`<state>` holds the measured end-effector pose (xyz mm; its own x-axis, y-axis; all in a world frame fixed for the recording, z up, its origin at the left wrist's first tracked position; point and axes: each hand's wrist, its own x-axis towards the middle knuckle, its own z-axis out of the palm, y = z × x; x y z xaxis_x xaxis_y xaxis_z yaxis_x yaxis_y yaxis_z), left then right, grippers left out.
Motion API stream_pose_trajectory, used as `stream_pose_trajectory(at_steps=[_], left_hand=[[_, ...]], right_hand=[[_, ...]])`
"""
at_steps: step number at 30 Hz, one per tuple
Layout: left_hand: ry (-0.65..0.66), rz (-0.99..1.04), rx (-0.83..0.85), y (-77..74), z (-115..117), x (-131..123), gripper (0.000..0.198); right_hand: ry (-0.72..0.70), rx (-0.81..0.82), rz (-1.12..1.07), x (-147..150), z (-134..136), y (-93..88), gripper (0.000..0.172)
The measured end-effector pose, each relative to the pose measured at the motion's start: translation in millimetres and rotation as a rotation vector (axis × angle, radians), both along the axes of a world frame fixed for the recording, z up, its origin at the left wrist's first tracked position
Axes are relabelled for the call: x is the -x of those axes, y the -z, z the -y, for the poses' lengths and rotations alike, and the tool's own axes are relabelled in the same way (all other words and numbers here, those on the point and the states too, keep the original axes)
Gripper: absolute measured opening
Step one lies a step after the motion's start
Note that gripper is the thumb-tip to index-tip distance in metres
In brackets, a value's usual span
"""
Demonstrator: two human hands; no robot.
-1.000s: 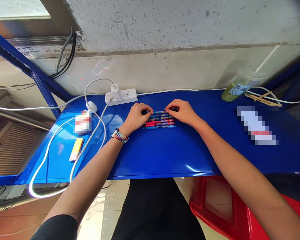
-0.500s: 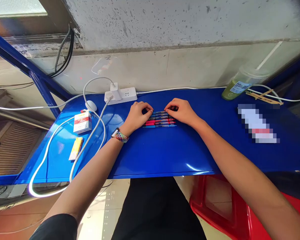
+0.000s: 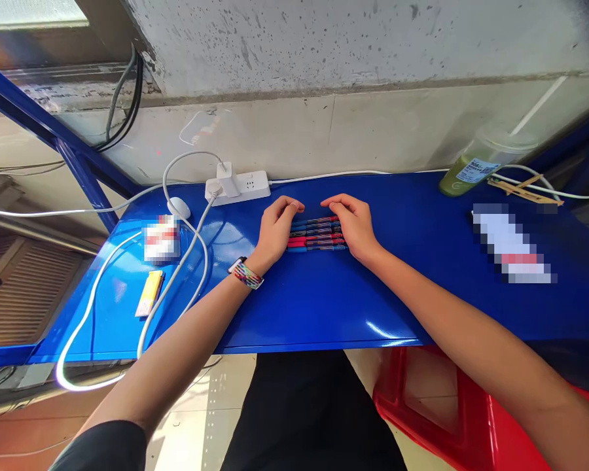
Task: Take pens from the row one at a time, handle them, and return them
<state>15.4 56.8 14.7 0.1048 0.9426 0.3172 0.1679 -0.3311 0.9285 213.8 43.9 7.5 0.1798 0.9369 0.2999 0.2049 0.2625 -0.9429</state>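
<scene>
Several click pens (image 3: pixel 319 241) with red, blue and dark parts lie side by side in a row on the blue table (image 3: pixel 314 301). Cupped at the left ends of the row is my left hand (image 3: pixel 276 229), its fingers curved inward and holding nothing. My right hand (image 3: pixel 356 226) sits at the opposite ends, open, with its index finger reaching left above the row. Both palms face the pens, and the hands hide some pen ends. A colourful woven watch band (image 3: pixel 248 275) is on my left wrist.
A white power strip (image 3: pixel 248 186) with cables, a mouse (image 3: pixel 179 208), a blurred box (image 3: pixel 161 241) and a yellow pack (image 3: pixel 150 293) are on the left. To the right stand a green drink cup (image 3: pixel 464 173) and a blurred phone-like object (image 3: pixel 513 245). A red stool (image 3: pixel 471 405) is below.
Both hands have shifted from pinching near the far pens to cupping the row's two ends. The fingers have loosened, and a red-ended pen now shows at the far side.
</scene>
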Motion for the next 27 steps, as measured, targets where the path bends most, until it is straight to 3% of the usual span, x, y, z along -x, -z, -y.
stream_pose_trajectory(at_steps=[13, 27], left_hand=[[0.005, 0.230, 0.069, 5.3, -4.9, -7.8, 0.033], [0.003, 0.240, 0.120, 5.8, -7.7, -6.5, 0.034]], right_hand=[[-0.012, 0.016, -0.004, 3.6, 1.9, -5.8, 0.021], [-0.045, 0.053, -0.120, 0.5, 0.0, -3.7, 0.021]])
